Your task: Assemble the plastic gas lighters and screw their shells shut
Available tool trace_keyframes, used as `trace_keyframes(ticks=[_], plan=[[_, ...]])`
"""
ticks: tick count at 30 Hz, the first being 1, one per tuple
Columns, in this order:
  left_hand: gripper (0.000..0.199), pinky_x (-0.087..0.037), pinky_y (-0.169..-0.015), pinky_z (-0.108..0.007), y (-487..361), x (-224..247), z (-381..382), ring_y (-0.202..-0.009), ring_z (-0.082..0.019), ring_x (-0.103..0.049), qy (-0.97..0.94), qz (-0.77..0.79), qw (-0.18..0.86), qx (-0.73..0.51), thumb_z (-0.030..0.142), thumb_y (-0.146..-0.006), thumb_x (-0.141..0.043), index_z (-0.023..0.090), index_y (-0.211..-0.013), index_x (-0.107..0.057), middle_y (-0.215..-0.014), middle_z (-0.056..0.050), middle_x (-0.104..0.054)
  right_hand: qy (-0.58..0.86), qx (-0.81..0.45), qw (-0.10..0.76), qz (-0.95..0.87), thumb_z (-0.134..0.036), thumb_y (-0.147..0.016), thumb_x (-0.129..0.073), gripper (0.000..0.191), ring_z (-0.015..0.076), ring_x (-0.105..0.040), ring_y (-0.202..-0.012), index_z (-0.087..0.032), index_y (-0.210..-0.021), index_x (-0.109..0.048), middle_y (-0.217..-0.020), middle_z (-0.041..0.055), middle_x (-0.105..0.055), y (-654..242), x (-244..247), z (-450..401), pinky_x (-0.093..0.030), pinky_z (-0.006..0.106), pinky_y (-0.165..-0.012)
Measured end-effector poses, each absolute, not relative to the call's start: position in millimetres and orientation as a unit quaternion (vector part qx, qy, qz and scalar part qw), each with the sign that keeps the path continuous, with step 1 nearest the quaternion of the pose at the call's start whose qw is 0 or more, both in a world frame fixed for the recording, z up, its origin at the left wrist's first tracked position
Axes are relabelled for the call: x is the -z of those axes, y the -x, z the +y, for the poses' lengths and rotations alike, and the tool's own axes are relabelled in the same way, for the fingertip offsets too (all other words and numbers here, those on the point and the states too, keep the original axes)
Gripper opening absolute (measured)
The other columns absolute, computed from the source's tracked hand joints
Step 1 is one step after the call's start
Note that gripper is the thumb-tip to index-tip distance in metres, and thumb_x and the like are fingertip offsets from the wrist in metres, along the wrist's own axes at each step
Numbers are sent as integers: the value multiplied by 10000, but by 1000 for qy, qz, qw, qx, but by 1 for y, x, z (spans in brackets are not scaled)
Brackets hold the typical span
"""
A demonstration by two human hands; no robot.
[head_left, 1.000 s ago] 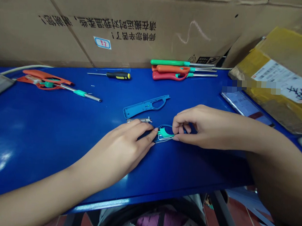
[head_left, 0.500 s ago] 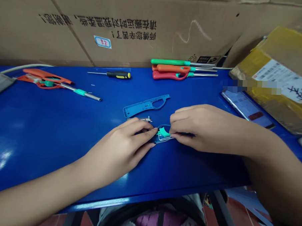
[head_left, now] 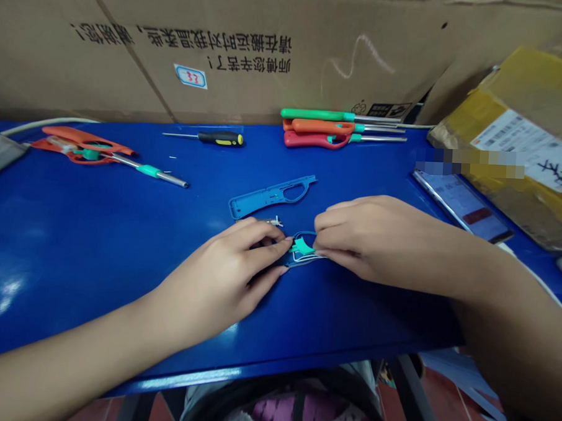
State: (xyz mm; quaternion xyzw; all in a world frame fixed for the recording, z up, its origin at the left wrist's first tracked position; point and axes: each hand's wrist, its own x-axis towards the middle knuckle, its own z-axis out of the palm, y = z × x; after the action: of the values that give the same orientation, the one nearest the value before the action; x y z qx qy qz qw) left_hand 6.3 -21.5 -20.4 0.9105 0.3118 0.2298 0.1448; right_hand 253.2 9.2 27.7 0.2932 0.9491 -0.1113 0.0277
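Between my hands lies a blue casing half (head_left: 302, 234), partly hidden by fingers, with a green trigger piece (head_left: 302, 247) and a thin white wire (head_left: 307, 258) in it. My left hand (head_left: 246, 262) grips the casing's left end between thumb and fingers. Pinched at the right side of the green piece and the wire is my right hand (head_left: 354, 237); what exactly its fingertips hold is hidden. Just behind my left fingers a small metal part (head_left: 275, 221) shows. Beyond it rests another blue casing half (head_left: 270, 196), its inner side up.
An opened orange lighter (head_left: 90, 149) lies back left, beside a screwdriver (head_left: 219, 138). Green, orange and red lighters (head_left: 317, 139) are grouped at the back. A phone (head_left: 465, 206) and a taped carton (head_left: 508, 127) are at the right. Cardboard (head_left: 252, 23) stands behind the blue table (head_left: 98, 227).
My right hand has shifted very slightly left. My left hand keeps its hold on the casing, and the other things have stayed in place.
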Motion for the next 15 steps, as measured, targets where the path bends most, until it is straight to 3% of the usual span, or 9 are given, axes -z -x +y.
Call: trace_keyframes(ticks=[7,12,15], plan=[[397,-568,-981,-403,-8,21,-24,-1149,-238,-631,-880,374,198,-218,219,-924,-645,173,-1318,-644,-1211,-88,-664,-379,310,-16,872,-197,-841,-661,64,125,-561,-743,-215,-900,-679,-838,-19,-646,-252,-26,23,-370,262,-650],[406,-553,-1013,-381,-9,19,-25,-1144,-205,-631,-861,383,261,-208,200,-917,-631,202,-1322,-642,-1222,-62,-643,-431,372,11,822,-352,-796,-751,349,130,-570,-734,-232,-1093,-610,-907,-16,-645,-252,-28,25,-407,262,-619],[409,-542,-1017,-351,-9,18,-25,-1146,-186,-624,-862,376,265,-215,179,-914,-629,218,-1321,-636,-1228,-50,-636,-435,386,19,813,-408,-793,-762,402,134,-578,-740,-235,-1123,-611,-916,-12,-652,-254,-28,26,-429,265,-625]])
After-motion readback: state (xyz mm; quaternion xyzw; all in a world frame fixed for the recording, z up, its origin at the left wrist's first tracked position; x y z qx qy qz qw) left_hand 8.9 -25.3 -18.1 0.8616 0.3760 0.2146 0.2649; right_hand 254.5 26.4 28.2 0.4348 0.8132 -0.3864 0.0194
